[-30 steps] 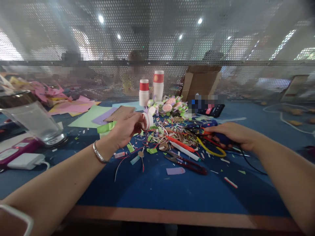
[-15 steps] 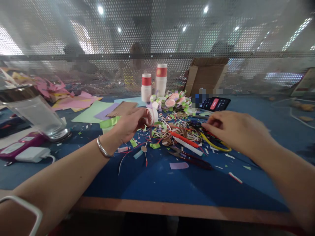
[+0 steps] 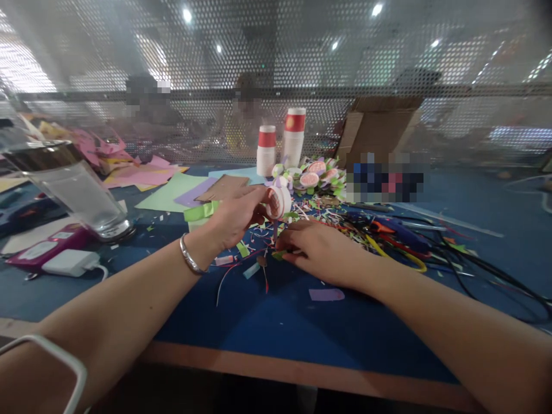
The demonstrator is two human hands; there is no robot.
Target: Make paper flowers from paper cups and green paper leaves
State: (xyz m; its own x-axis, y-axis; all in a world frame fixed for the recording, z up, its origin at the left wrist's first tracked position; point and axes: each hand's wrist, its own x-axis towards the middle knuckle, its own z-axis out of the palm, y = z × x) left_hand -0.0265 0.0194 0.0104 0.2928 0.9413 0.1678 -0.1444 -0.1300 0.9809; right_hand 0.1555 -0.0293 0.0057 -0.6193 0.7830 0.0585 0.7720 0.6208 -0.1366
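My left hand (image 3: 235,218), with a silver bangle at the wrist, grips a short, round white paper cup piece (image 3: 282,201) by its left side, above the scraps. A thin purple strip (image 3: 275,229) shows just below this piece. My right hand (image 3: 319,247) is low over the table among the paper scraps, its fingers bent and drawn together. Its fingertips are at a green paper scrap (image 3: 279,255); whether something is pinched between them is hidden. Just in front of it lies a purple paper piece (image 3: 326,295).
Behind the hands are decorated paper pieces (image 3: 317,175) and stacked paper cups (image 3: 293,141). Coloured paper (image 3: 161,192), a glass jar (image 3: 86,195) and a white charger (image 3: 71,262) lie left. A blue glue gun (image 3: 401,233) and black cables (image 3: 487,267) lie right. A cardboard box (image 3: 379,126) stands behind.
My right hand has moved left, from beside the cables to the scraps under the paper cup piece. My left hand still holds that piece. The view has turned slightly left.
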